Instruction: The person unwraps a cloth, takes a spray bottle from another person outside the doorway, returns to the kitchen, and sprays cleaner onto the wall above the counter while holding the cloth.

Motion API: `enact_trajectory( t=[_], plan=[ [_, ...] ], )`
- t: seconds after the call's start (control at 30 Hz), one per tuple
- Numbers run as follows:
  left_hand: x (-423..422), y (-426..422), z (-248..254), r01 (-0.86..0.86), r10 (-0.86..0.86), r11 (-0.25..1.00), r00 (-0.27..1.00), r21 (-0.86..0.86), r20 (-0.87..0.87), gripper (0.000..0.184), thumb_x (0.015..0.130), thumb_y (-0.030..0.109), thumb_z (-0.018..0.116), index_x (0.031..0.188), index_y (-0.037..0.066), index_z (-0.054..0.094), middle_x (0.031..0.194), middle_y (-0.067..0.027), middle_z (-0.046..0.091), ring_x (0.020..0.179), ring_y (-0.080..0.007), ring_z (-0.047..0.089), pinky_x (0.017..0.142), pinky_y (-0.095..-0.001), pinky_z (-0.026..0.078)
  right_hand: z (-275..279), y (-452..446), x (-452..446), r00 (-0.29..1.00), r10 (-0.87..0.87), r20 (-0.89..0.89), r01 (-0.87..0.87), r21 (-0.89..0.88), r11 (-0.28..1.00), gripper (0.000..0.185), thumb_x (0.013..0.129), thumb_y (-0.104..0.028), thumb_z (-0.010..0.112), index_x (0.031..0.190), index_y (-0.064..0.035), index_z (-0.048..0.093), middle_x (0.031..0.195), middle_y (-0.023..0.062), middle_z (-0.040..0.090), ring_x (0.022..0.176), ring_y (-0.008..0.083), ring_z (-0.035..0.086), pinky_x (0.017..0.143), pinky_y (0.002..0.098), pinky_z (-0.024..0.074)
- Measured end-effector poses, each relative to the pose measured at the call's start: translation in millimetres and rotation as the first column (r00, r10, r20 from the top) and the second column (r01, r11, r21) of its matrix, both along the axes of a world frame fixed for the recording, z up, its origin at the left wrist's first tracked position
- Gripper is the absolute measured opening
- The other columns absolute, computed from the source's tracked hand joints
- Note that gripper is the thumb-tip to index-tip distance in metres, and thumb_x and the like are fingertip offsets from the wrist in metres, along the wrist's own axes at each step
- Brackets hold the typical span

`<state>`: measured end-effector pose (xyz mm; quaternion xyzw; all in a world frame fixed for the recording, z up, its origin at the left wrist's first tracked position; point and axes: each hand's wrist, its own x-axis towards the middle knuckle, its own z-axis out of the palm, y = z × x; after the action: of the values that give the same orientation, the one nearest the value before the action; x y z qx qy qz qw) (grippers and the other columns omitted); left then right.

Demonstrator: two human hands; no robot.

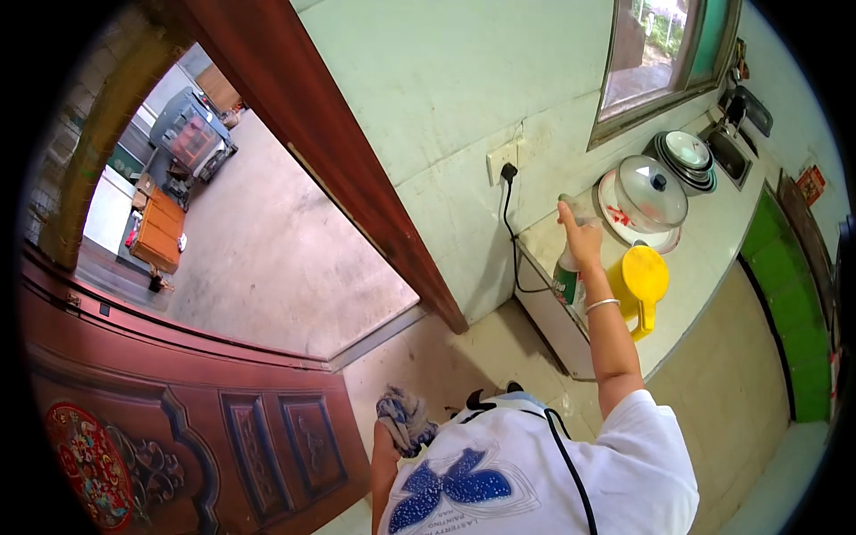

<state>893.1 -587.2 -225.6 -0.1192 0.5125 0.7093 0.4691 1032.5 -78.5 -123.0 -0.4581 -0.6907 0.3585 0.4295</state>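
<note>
Right hand: your right hand (pixel 584 239), right of centre in the frame, is closed around the upper part of the bottle, one digit extended towards the top of the frame; the far side of the grip is hidden.
Bottle: the green-labelled bottle (pixel 564 280) lies directly below that hand, near the left edge of the pale surface (pixel 711 234) — whether it rests there or is lifted, you cannot tell from here.
Long axis: it runs from your right hand down and slightly left in the frame.
Nearer hand: the right, touching the bottle; your left hand (pixel 384 443) is well apart, at lower centre.
Cloth: your left hand is closed on the bunched grey patterned cloth (pixel 407 421).
Yellow pitcher: the yellow plastic pitcher (pixel 644 275) stands just right of your right wrist — handle towards the bottom of the frame.
</note>
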Motion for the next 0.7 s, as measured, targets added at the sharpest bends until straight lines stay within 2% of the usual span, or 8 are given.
enact_trajectory(
  t=[0.03, 0.13, 0.27, 0.33, 0.4, 0.53, 0.63, 0.7],
  plan=[
    [-0.4, -0.3, 0.0, 0.003, -0.003, 1.0, 1.0, 0.008, 0.005, 0.033, 0.096, 0.022, 0.041, 0.111, -0.005, 0.054, 0.101, -0.0182, 0.063, 0.091, -0.0299, 0.066, 0.083, -0.0377, 0.055, 19.1, 0.8, -1.6, 0.999, 0.008, -0.049, -0.005, 0.055, 0.998, 0.041, 0.084, -0.039, 0.066, 0.101, -0.0019, 0.071, 0.082, 0.0139, 0.07, 0.077, 0.0203, 0.066, 0.072, 0.0302, 0.0485],
    [-4.0, 2.0, -3.5, 0.019, -0.019, 0.999, 1.0, 0.039, -0.006, 0.034, 0.096, 0.022, 0.041, 0.111, -0.005, 0.054, 0.101, -0.0184, 0.063, 0.092, -0.03, 0.066, 0.084, -0.0381, 0.055, 67.0, 19.5, -13.7, 0.947, 0.076, -0.312, -0.013, 0.199, 0.98, 0.037, 0.084, -0.032, 0.068, 0.104, -0.0007, 0.069, 0.09, 0.0152, 0.069, 0.083, 0.0204, 0.065, 0.076, 0.0306, 0.0481],
    [-5.8, 5.1, -5.2, 0.027, -0.027, 0.997, 1.0, 0.07, -0.005, 0.034, 0.096, 0.022, 0.041, 0.111, -0.006, 0.054, 0.102, -0.0186, 0.063, 0.092, -0.0303, 0.066, 0.085, -0.0386, 0.055, 143.7, 21.9, -29.6, 0.9, 0.209, -0.383, -0.029, 0.425, 0.905, 0.032, 0.083, -0.027, 0.069, 0.1, -0.0005, 0.07, 0.087, 0.0143, 0.069, 0.08, 0.0205, 0.064, 0.074, 0.0316, 0.0474],
    [-6.0, 8.6, -4.6, 0.034, -0.034, 0.995, 0.999, 0.095, -0.005, 0.034, 0.096, 0.022, 0.041, 0.112, -0.006, 0.054, 0.102, -0.0187, 0.062, 0.093, -0.0304, 0.066, 0.085, -0.0388, 0.055, 217.6, 11.0, -38.8, 0.89, 0.273, -0.364, -0.072, 0.479, 0.875, 0.03, 0.083, -0.028, 0.069, 0.096, -0.001, 0.07, 0.082, 0.0131, 0.068, 0.076, 0.0218, 0.063, 0.072, 0.0323, 0.0466],
    [-6.4, 11.2, -4.3, 0.04, -0.039, 0.993, 0.999, 0.111, -0.005, 0.034, 0.096, 0.022, 0.04, 0.112, -0.006, 0.053, 0.103, -0.0188, 0.062, 0.093, -0.0305, 0.065, 0.086, -0.039, 0.055, 247.6, 11.0, -46.0, 0.938, 0.307, -0.16, -0.145, 0.624, 0.768, 0.029, 0.083, -0.03, 0.068, 0.09, -0.0024, 0.071, 0.073, 0.0104, 0.066, 0.07, 0.0194, 0.061, 0.067, 0.0304, 0.0451],
    [-4.4, 7.6, -6.8, 0.037, -0.037, 0.99, 0.999, 0.135, -0.002, 0.035, 0.096, 0.022, 0.04, 0.112, -0.006, 0.053, 0.104, -0.019, 0.062, 0.094, -0.0307, 0.065, 0.086, -0.0395, 0.054, 282.8, 1.7, -58.7, 0.947, 0.306, -0.097, -0.194, 0.586, 0.787, 0.032, 0.083, -0.035, 0.068, 0.082, -0.0033, 0.071, 0.065, 0.0059, 0.063, 0.064, 0.0135, 0.058, 0.062, 0.0266, 0.0431],
    [-3.7, 5.9, -8.9, 0.033, -0.033, 0.989, 0.999, 0.143, 0.001, 0.035, 0.096, 0.022, 0.04, 0.113, -0.006, 0.053, 0.104, -0.0192, 0.062, 0.095, -0.0309, 0.065, 0.087, -0.0399, 0.054, 296.9, 15.9, -65.0, 0.841, 0.395, -0.369, -0.171, 0.512, 0.842, 0.039, 0.081, -0.041, 0.07, 0.076, -0.0016, 0.07, 0.063, 0.0001, 0.061, 0.059, 0.0089, 0.053, 0.056, 0.0235, 0.0408],
    [-3.9, 3.6, -11.0, 0.032, -0.032, 0.989, 0.999, 0.147, -0.001, 0.035, 0.096, 0.022, 0.04, 0.113, -0.006, 0.052, 0.104, -0.0193, 0.062, 0.095, -0.031, 0.065, 0.087, -0.0401, 0.054, 304.2, 27.5, -59.8, 0.865, 0.357, -0.354, -0.17, 0.463, 0.87, 0.037, 0.084, -0.039, 0.068, 0.081, -0.0021, 0.068, 0.068, 0.0, 0.061, 0.063, 0.0081, 0.051, 0.058, 0.0231, 0.0393]
  ],
)
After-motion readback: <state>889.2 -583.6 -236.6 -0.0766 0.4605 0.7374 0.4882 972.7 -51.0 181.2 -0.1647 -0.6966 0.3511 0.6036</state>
